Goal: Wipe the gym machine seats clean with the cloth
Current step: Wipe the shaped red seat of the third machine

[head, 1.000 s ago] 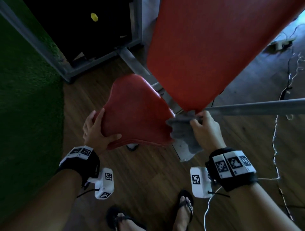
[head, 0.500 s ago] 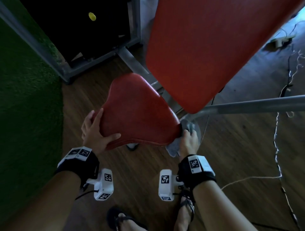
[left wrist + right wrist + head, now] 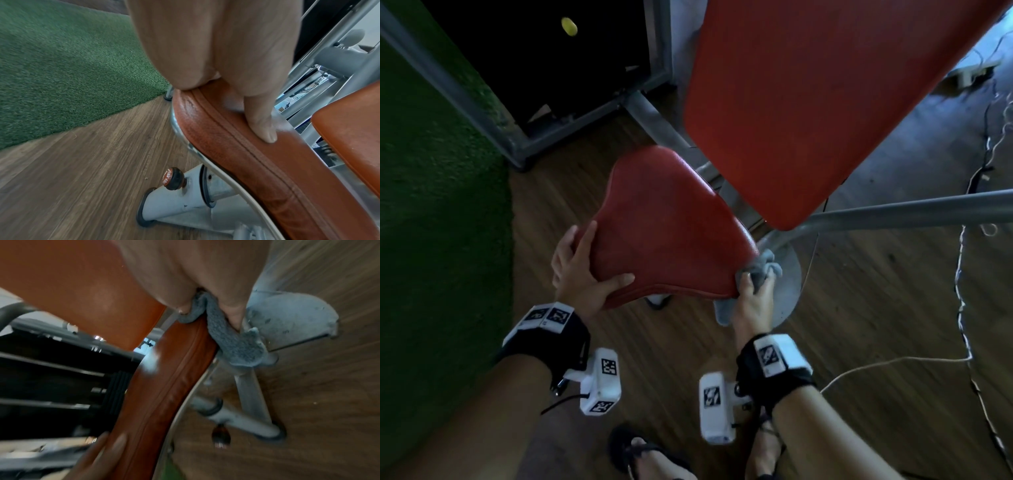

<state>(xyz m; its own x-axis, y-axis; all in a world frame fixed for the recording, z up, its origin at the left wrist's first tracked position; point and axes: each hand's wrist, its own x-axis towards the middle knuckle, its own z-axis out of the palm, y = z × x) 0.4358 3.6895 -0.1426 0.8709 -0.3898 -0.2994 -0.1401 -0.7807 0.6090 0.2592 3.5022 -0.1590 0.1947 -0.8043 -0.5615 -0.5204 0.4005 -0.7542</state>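
The red padded seat (image 3: pixel 664 233) sits mid-frame below the big red backrest (image 3: pixel 808 102). My left hand (image 3: pixel 585 270) grips the seat's near left corner, thumb (image 3: pixel 261 123) on top and fingers along the left edge. My right hand (image 3: pixel 751 294) holds a crumpled grey cloth (image 3: pixel 760 270) against the seat's near right corner. In the right wrist view the cloth (image 3: pixel 236 344) is pressed on the seat's side edge (image 3: pixel 164 386), pinched under my fingers. Part of the cloth hangs below my palm.
Green turf (image 3: pixel 431 205) lies to the left and wood floor is underfoot. A grey metal bar (image 3: pixel 911 210) crosses right of the seat above a round base plate (image 3: pixel 787 284). Cables (image 3: pixel 962 274) trail on the right. An adjustment knob (image 3: pixel 173 178) sticks out under the seat. My sandalled feet (image 3: pixel 650 455) are near.
My right hand has brought the cloth down from the foot of the backrest to the seat's near right corner. My left hand has kept its hold on the left corner.
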